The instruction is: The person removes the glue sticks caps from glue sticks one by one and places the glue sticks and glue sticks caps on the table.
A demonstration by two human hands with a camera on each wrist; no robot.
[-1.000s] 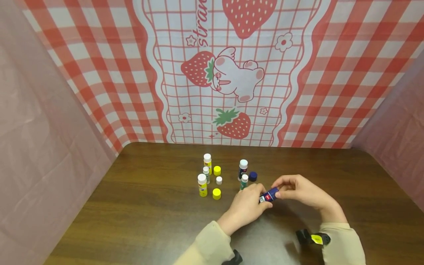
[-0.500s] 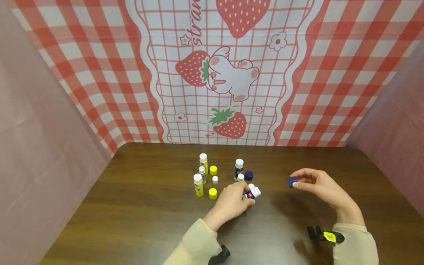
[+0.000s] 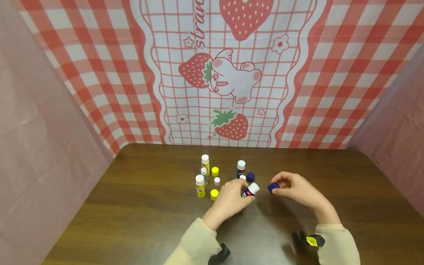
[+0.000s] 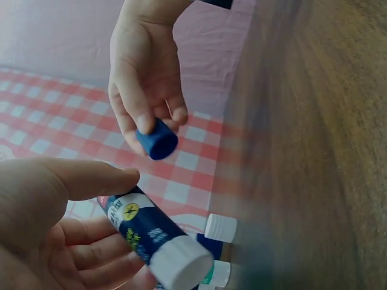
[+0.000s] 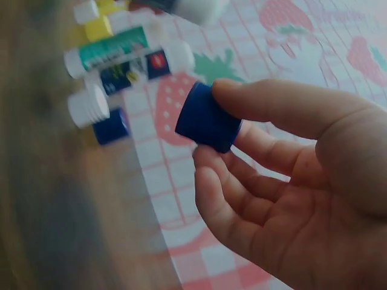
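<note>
In the head view my left hand (image 3: 228, 198) grips a navy glue stick (image 3: 253, 189) tilted up to the right. Its bare white end points toward my other hand, as the left wrist view also shows on the glue stick (image 4: 166, 248). My right hand (image 3: 299, 191) pinches a dark blue cap (image 3: 273, 188) between thumb and fingers, a short gap from that white end. The right wrist view shows the cap (image 5: 208, 118) close, held at the fingertips. Behind my left hand stands another navy glue stick (image 3: 240, 168); a green-labelled glue stick (image 5: 115, 49) is mostly covered by the hand in the head view.
Left on the brown table (image 3: 132, 221) stand two yellow glue sticks with white tops, one at the front (image 3: 200, 186), and a small pale one (image 3: 204, 176). Loose caps lie beside them: yellow (image 3: 215, 171), white (image 3: 216, 181), blue (image 3: 250, 177). A checked cloth (image 3: 347, 92) hangs behind.
The blue cap has come off the glue stick in my left hand. My right hand carried it away to the right, then back left toward the stick.
</note>
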